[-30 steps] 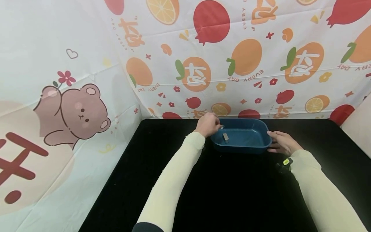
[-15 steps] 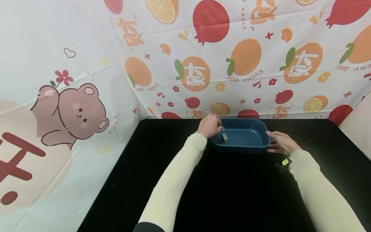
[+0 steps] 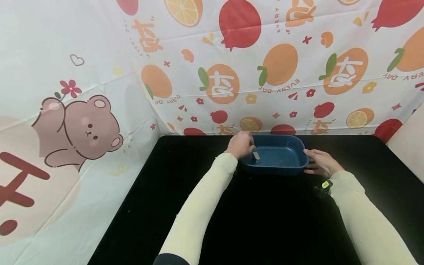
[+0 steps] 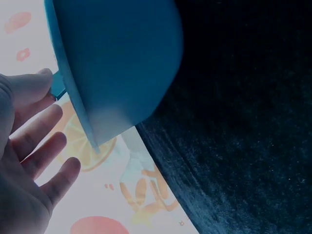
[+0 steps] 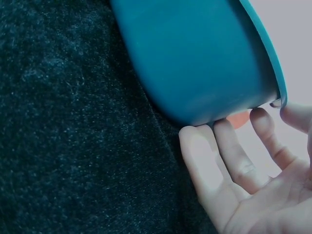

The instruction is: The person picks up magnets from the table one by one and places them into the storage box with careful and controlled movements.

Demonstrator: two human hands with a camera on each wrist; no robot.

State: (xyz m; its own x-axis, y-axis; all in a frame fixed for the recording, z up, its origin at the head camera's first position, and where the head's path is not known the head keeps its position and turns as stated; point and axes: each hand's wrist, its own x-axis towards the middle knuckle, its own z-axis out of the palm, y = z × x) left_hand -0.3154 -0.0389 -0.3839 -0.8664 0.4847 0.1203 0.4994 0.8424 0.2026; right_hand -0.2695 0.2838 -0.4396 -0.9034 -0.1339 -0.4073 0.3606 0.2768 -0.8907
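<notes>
A blue rectangular plastic basin [image 3: 281, 170] with rounded corners stands near the back of the black table. Inside it, at the left end, lies a small silvery block [image 3: 256, 157]. My left hand [image 3: 241, 144] is at the basin's left rim, thumb and forefinger pinching a small dark-looking piece [image 4: 57, 85] just over the rim; its other fingers are spread outside the wall. The head view hides most of that piece behind the fingers. At the right end my right hand [image 3: 322, 162] holds the basin, thumb at the rim and fingertips [image 5: 192, 134] against the outer wall.
The black cloth-like tabletop [image 3: 265, 221] reaches back to a white curtain [image 3: 251, 84] printed with fruit. On the left hangs another white sheet [image 3: 132, 92] with a bear print.
My left hand has moved slightly right and down over the basin's left end, and the light piece at its fingertips has gone out of sight in the head view. The right hand keeps its hold.
</notes>
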